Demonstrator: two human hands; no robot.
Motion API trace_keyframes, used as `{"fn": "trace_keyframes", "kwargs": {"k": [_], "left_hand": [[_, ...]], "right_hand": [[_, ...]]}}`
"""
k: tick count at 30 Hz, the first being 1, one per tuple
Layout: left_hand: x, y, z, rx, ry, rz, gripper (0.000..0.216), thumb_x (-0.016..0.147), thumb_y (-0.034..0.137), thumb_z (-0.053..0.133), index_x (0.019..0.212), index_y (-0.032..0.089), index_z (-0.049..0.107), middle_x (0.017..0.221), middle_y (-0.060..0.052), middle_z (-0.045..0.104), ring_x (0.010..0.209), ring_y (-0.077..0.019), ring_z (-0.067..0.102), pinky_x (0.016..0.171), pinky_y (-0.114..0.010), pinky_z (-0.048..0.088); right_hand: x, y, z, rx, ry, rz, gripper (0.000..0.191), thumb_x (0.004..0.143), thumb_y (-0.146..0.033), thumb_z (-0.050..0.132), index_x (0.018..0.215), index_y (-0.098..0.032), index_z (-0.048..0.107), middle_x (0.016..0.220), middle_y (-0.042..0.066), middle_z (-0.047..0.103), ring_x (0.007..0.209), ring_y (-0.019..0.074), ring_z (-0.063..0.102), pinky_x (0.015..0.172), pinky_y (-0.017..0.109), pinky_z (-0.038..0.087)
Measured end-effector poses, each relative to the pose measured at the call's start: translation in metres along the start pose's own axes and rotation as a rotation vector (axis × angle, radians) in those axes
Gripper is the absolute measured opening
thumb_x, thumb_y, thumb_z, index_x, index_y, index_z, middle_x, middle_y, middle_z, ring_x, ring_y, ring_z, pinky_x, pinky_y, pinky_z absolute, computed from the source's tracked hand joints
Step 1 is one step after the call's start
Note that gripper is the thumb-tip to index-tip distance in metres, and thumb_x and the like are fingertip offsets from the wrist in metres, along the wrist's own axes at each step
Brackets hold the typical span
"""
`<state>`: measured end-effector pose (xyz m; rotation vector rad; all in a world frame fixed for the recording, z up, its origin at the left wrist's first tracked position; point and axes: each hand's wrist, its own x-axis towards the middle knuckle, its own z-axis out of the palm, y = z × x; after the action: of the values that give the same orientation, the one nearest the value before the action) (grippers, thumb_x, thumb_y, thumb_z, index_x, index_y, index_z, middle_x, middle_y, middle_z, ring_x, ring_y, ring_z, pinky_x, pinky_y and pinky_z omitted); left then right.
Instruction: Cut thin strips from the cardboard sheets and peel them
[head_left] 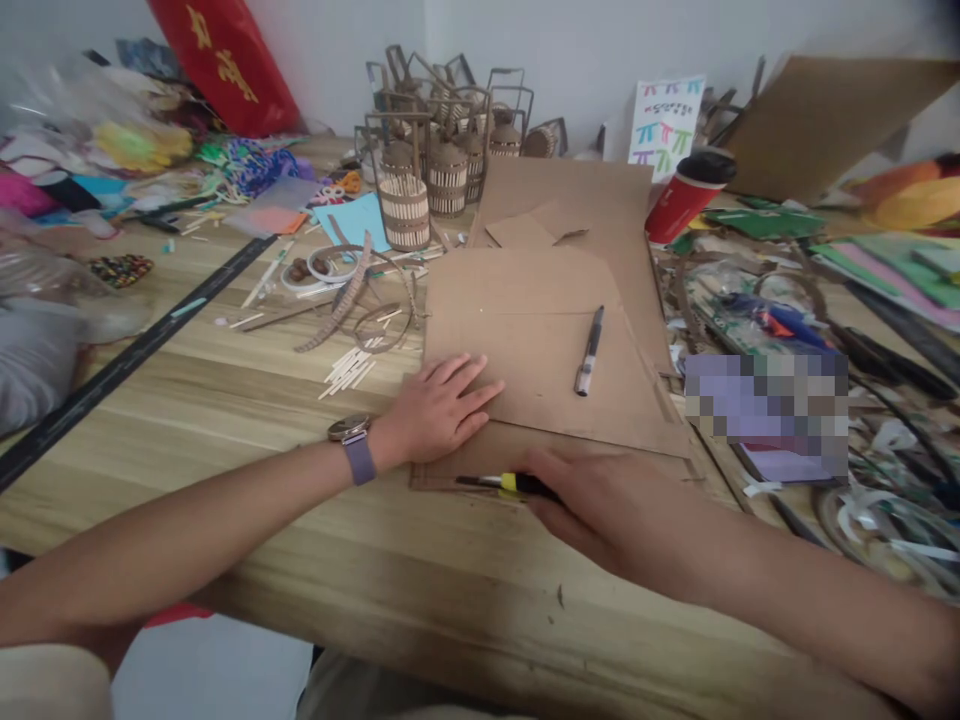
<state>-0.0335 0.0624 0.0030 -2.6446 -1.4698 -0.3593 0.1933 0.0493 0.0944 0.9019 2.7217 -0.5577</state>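
My left hand (450, 405) lies flat with fingers spread, pressing on the left side of a brown cardboard sheet (517, 350). My right hand (600, 500) is closed around the dark handle of what looks like a utility knife (510, 483) with a yellow collar. Its slim blade points left, over the near strip of the cardboard underneath, close to that piece's front edge. A black marker pen (590, 350) rests on the upper sheet, beyond my right hand. Most of the knife's handle is hidden in my palm.
Small stick-and-cardboard lanterns (448, 180) stand at the back. Loose sticks (349, 372) and curled cardboard strips lie left of the sheets. A long black ruler-like strip (142, 350) crosses the left side. A red cup (686, 197) and cluttered scraps sit at the right.
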Motion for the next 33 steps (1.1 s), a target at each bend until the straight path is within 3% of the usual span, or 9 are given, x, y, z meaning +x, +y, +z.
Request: {"fn": "trace_keyframes", "kwargs": {"k": [3,6,10,17,24,33], "left_hand": [[0.001,0.001,-0.001,0.002,-0.011,-0.001,0.046,0.101,0.041,0.037,0.141,0.022,0.05,0.15,-0.015,0.042,0.137,-0.031,0.038,0.111,-0.048,0.032],[0.002,0.0,0.0,-0.002,-0.023,0.001,0.047,0.1,0.041,0.037,0.142,0.022,0.049,0.151,-0.015,0.04,0.139,-0.0313,0.037,0.112,-0.049,0.031],[0.002,0.0,0.0,-0.01,-0.033,-0.002,0.047,0.1,0.042,0.038,0.142,0.023,0.048,0.152,-0.014,0.039,0.14,-0.0317,0.035,0.113,-0.05,0.03],[0.003,0.001,-0.002,-0.022,-0.047,-0.005,0.047,0.1,0.041,0.039,0.142,0.023,0.048,0.153,-0.014,0.038,0.14,-0.0315,0.035,0.113,-0.05,0.028],[0.002,0.001,-0.002,-0.028,-0.041,-0.003,0.047,0.1,0.041,0.038,0.143,0.023,0.047,0.153,-0.014,0.038,0.14,-0.0309,0.034,0.113,-0.05,0.028],[0.003,0.0,-0.002,-0.031,-0.076,0.008,0.05,0.099,0.044,0.039,0.145,0.024,0.044,0.155,-0.014,0.034,0.142,-0.0328,0.031,0.113,-0.052,0.025]], "right_hand": [[0.025,-0.009,0.008,-0.308,0.006,-0.054,0.011,0.093,-0.026,0.054,0.093,-0.018,0.06,0.08,0.005,0.07,0.066,0.0219,0.069,0.046,0.027,0.033],[0.038,-0.01,0.015,-0.406,0.046,-0.114,0.006,0.091,-0.022,0.056,0.091,-0.018,0.06,0.076,0.003,0.069,0.062,0.0202,0.069,0.042,0.026,0.027],[0.042,-0.007,0.019,-0.414,0.049,-0.126,0.011,0.083,-0.011,0.061,0.092,-0.017,0.06,0.077,0.001,0.07,0.061,0.0181,0.069,0.041,0.025,0.029],[0.043,-0.005,0.023,-0.419,0.027,-0.146,0.011,0.084,-0.012,0.061,0.094,-0.017,0.06,0.078,0.002,0.07,0.061,0.0187,0.07,0.041,0.024,0.032],[0.045,-0.021,0.007,-0.466,-0.112,-0.106,0.03,0.079,-0.003,0.058,0.105,-0.017,0.063,0.079,0.005,0.072,0.063,0.022,0.071,0.04,0.025,0.034],[0.048,-0.04,0.004,-0.435,-0.05,-0.092,0.03,0.07,0.004,0.062,0.091,-0.016,0.067,0.065,0.006,0.07,0.055,0.02,0.067,0.047,0.026,0.043]]}}
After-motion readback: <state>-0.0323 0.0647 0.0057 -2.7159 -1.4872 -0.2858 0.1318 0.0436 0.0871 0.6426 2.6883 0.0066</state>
